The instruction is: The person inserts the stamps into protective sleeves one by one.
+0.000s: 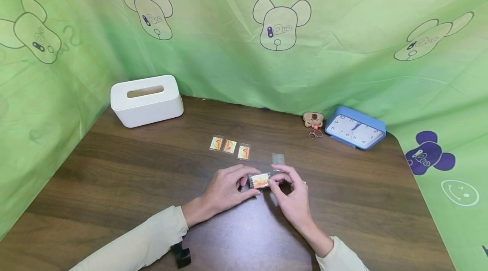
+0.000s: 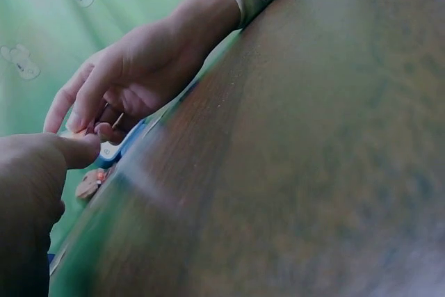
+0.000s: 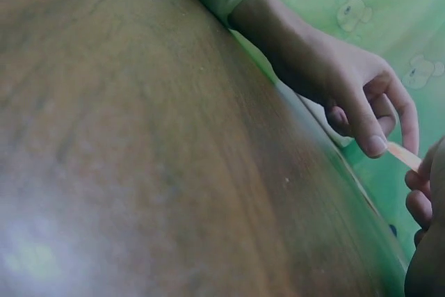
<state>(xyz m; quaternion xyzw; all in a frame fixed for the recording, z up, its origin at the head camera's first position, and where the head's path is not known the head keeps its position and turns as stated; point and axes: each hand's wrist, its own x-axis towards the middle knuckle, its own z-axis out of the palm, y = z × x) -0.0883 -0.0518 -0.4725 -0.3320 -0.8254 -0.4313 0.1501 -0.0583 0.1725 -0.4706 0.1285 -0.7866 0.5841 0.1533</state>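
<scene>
A small orange-and-yellow picture card (image 1: 261,181) in a clear sleeve is held low over the table between both hands. My right hand (image 1: 293,197) pinches its right edge between thumb and fingers. On the other side, my left hand (image 1: 228,186) has its thumb and fingers curled about the left end of the sleeve. In the right wrist view the card (image 3: 405,156) shows edge-on by the left thumb. Just beyond the right fingertips lies a clear, greyish sleeve (image 1: 278,160), partly covered by them. Three similar sleeved cards (image 1: 229,146) lie in a row farther back.
A white tissue box (image 1: 148,101) stands at the back left of the brown wooden table (image 1: 114,178). At the back right are a blue clock (image 1: 356,128) and a brown bear-shaped keyring (image 1: 314,120). Green printed cloth (image 1: 213,51) hangs around the table.
</scene>
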